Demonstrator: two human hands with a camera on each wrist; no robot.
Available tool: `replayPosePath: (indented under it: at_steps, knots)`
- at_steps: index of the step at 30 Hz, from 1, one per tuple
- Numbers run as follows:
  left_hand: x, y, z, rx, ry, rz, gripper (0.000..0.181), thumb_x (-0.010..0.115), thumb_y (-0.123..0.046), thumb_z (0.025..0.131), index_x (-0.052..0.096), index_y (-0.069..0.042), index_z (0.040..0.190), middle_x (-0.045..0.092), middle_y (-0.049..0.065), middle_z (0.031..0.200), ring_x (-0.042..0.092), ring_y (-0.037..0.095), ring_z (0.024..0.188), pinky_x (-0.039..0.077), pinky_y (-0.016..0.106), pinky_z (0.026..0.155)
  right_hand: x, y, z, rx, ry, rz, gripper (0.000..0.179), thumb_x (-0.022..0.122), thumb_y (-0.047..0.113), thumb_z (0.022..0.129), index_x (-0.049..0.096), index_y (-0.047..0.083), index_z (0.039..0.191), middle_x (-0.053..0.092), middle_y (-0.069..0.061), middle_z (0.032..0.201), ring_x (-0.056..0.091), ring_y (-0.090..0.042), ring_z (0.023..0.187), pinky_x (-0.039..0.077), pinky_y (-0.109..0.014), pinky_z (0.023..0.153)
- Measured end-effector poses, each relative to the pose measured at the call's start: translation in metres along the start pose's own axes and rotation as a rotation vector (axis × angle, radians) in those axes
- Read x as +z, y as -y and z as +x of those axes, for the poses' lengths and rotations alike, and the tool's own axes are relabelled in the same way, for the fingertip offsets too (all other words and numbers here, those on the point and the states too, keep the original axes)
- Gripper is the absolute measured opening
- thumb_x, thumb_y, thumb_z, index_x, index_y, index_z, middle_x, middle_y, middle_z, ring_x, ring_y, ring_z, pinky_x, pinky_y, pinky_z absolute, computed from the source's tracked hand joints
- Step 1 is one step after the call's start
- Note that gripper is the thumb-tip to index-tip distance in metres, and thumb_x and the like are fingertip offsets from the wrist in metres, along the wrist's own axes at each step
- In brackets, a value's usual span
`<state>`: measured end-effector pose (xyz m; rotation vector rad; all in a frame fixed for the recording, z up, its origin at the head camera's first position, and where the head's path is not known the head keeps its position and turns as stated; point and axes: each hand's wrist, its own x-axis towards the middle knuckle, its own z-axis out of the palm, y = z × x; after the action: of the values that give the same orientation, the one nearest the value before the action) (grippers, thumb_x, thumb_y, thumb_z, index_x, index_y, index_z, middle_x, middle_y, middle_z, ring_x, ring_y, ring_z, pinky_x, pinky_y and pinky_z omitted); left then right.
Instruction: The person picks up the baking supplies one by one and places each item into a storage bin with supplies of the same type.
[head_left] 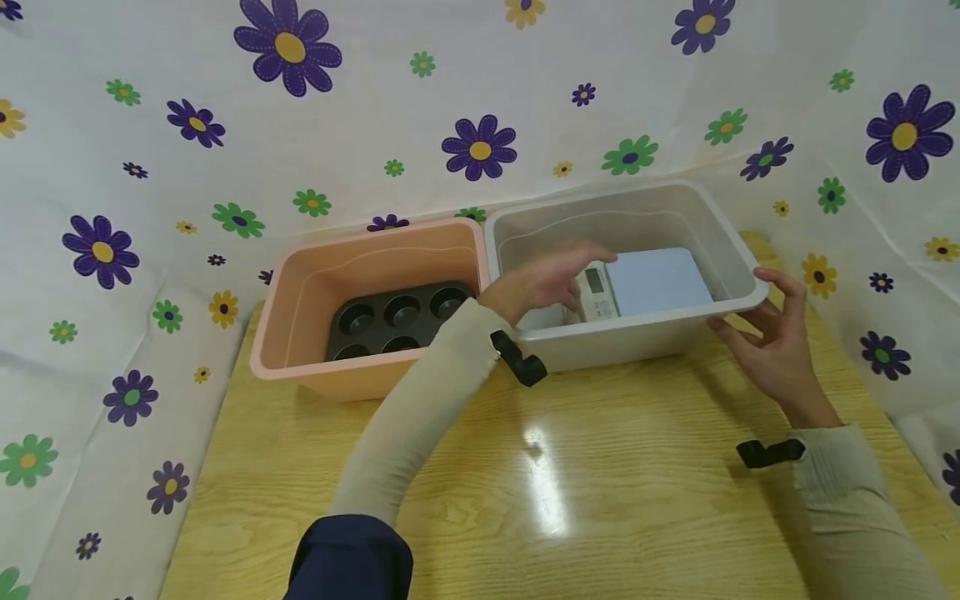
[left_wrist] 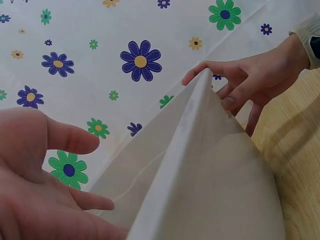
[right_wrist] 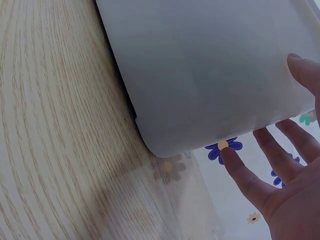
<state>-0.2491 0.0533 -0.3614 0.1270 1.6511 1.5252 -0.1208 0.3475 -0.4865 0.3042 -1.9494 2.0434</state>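
A white plastic bin [head_left: 630,343] stands at the back right of the wooden table. Inside it lies a kitchen scale [head_left: 660,282] with a pale blue platform, a small display and buttons. My left hand [head_left: 546,277] reaches over the bin's near left rim and hovers about the scale's display end; its thumb and fingers are spread with nothing between them in the left wrist view. At the bin's right front corner, my right hand [head_left: 776,346] grips the rim, index finger on top and thumb against the outer wall [right_wrist: 200,75].
Left of the white bin, close beside it, stands a peach-coloured bin [head_left: 352,385] with a dark muffin tin [head_left: 378,315] inside. My left forearm crosses its near right corner. A flower-printed cloth [head_left: 360,108] hangs behind and beside the wooden table [head_left: 480,475].
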Motion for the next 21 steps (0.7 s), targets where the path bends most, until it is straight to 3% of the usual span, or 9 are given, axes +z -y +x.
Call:
replayPosePath:
  at_steps: [2, 4, 12, 21]
  knots:
    - [-0.002, -0.001, -0.003, 0.016, -0.005, -0.035, 0.057, 0.051, -0.024, 0.115, 0.038, -0.009, 0.169, 0.013, 0.009, 0.185, 0.011, 0.052, 0.169, 0.02, 0.066, 0.137, 0.0, 0.001, 0.0, 0.001, 0.0, -0.002, 0.086, 0.061, -0.022, 0.097, 0.028, 0.019, 0.164, 0.059, -0.004, 0.154, 0.068, -0.008, 0.13, 0.062, -0.015, 0.091]
    - [-0.003, -0.002, -0.006, 0.043, 0.005, -0.053, 0.056, 0.049, -0.022, 0.116, 0.037, -0.008, 0.169, 0.01, 0.009, 0.186, 0.005, 0.053, 0.169, 0.017, 0.069, 0.137, 0.0, 0.001, 0.0, 0.004, 0.0, -0.01, 0.086, 0.061, -0.022, 0.097, 0.028, 0.019, 0.165, 0.059, -0.003, 0.154, 0.068, -0.008, 0.13, 0.061, -0.015, 0.092]
    - [-0.003, 0.0, -0.009, 0.096, 0.026, -0.083, 0.076, 0.05, -0.019, 0.115, 0.007, -0.015, 0.177, 0.017, 0.013, 0.184, 0.01, 0.048, 0.17, 0.018, 0.067, 0.137, 0.001, 0.002, -0.002, 0.014, -0.005, -0.033, 0.086, 0.062, -0.021, 0.098, 0.028, 0.02, 0.165, 0.059, -0.001, 0.154, 0.068, -0.006, 0.13, 0.061, -0.013, 0.092]
    - [-0.004, -0.003, -0.021, 0.124, 0.032, -0.151, 0.073, 0.048, -0.017, 0.116, 0.008, -0.01, 0.176, 0.023, 0.02, 0.181, 0.022, 0.048, 0.168, 0.026, 0.06, 0.137, 0.002, 0.003, -0.002, 0.023, -0.017, -0.043, 0.086, 0.063, -0.02, 0.098, 0.028, 0.021, 0.165, 0.061, 0.0, 0.151, 0.068, -0.005, 0.129, 0.061, -0.013, 0.091]
